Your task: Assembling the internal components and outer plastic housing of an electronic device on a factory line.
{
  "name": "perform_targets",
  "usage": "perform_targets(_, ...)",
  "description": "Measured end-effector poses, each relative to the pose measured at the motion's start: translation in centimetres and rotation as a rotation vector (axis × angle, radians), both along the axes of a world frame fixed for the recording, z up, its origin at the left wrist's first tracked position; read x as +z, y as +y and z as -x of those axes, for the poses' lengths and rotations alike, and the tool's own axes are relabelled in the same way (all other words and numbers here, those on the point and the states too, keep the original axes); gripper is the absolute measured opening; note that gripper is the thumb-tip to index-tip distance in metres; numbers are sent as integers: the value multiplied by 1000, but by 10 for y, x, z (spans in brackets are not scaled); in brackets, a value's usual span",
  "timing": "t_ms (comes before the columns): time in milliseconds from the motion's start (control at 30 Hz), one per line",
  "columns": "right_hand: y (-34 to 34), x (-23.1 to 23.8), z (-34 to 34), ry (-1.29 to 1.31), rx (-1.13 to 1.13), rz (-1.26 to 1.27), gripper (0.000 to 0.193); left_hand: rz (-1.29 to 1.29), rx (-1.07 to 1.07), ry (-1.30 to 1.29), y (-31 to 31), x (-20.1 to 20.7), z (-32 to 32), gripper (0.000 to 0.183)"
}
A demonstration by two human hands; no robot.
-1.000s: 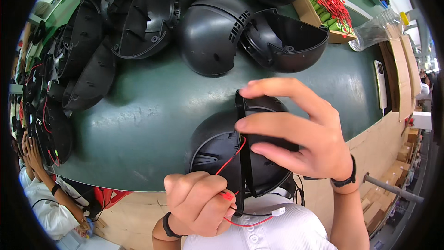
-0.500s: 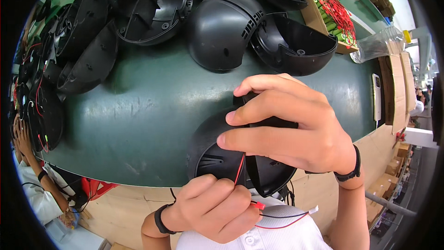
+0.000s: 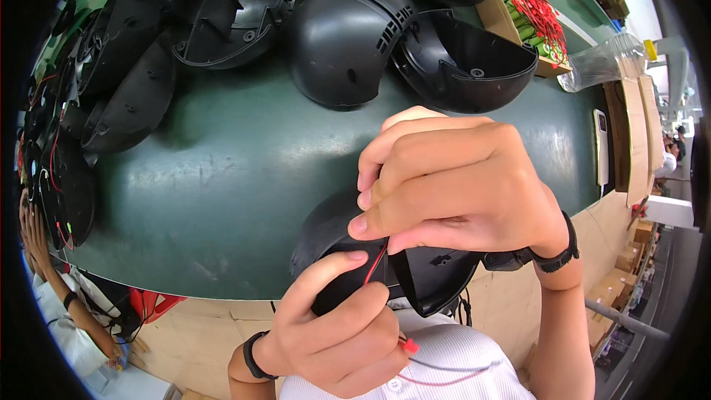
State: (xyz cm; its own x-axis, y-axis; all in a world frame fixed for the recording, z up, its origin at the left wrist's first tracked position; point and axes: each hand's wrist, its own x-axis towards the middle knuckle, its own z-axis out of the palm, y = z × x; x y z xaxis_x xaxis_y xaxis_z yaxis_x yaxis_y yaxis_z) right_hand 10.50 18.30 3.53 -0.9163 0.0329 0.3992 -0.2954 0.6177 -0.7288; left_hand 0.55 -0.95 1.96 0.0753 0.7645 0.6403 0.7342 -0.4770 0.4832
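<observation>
A curved black plastic shell (image 3: 320, 231) rests near the front edge of the bench, partly hidden under my hands. A thin red and black wire (image 3: 375, 263) runs out of its opening. My right hand (image 3: 466, 185) is over the shell, thumb and fingers pinched together at the wire's upper end. Lower down, my left hand (image 3: 341, 341) has its fingers curled round the same wire, the index finger stretched along the shell. Below that fist hangs a small red connector (image 3: 409, 345), with blurred red and dark leads trailing right.
Several black half-shells (image 3: 341, 44) stand along the back and left of the green bench (image 3: 215, 200). At the back right are a cardboard box (image 3: 495, 16) of green cells with red wires, a clear bottle (image 3: 603, 67) and a white device (image 3: 601, 147). Another person's hands (image 3: 33, 230) show far left.
My right hand has gone from spread fingers over the shell to a pinch at the wire. My left index finger has stretched out upward. The view has shifted slightly.
</observation>
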Motion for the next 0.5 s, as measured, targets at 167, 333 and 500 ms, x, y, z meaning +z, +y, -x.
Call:
perform_targets(167,0,-5,-3,23,-15,105,25,80,33,20,-8,1,-2,20)
perform_targets(333,0,-8,-19,-61,-80,207,37,129,49,24,-11,0,2,19)
perform_targets(500,-13,-2,-32,22,-246,-185,22,119,17,82,-4,4,-2,19)
